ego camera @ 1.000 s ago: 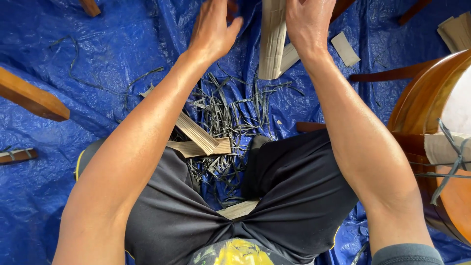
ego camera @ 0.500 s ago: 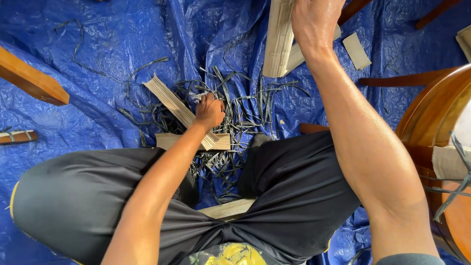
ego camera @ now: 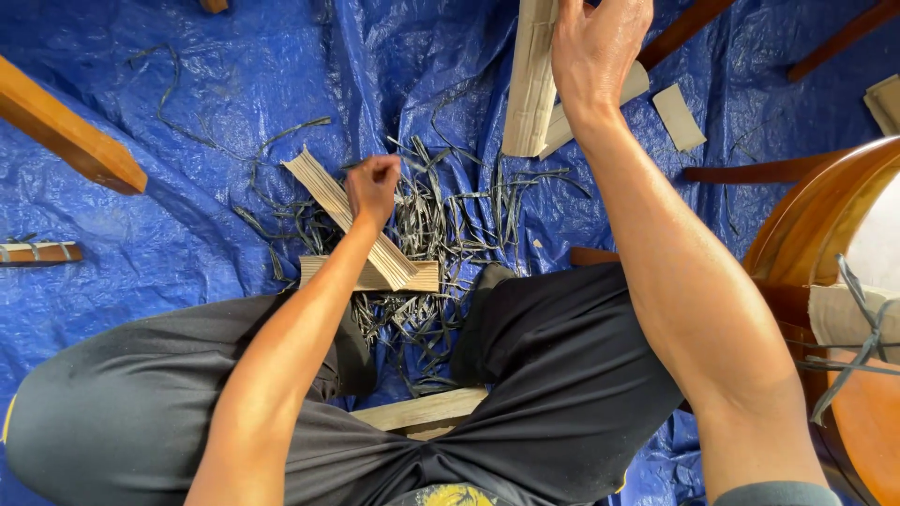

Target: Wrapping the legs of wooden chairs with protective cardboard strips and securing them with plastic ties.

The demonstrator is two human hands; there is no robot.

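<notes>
A crumpled blue tarp point(ego camera: 141, 234) covers the floor. In its middle lies a heap of dark cut straps point(ego camera: 450, 215), with a few loose ones trailing off to the upper left. On the heap rest two ribbed cardboard strips point(ego camera: 370, 272), one crossed over the other. A small cardboard piece point(ego camera: 679, 117) lies to the upper right, and a wooden bar point(ego camera: 66, 136) rests at the left edge, a strapped one point(ego camera: 37, 252) below it

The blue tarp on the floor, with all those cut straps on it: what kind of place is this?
Probably a spot for unpacking or assembling furniture. A blue tarp covers the floor, strewn with cut packing straps and cardboard edge protectors, and a varnished wooden furniture piece stands close by.
</notes>
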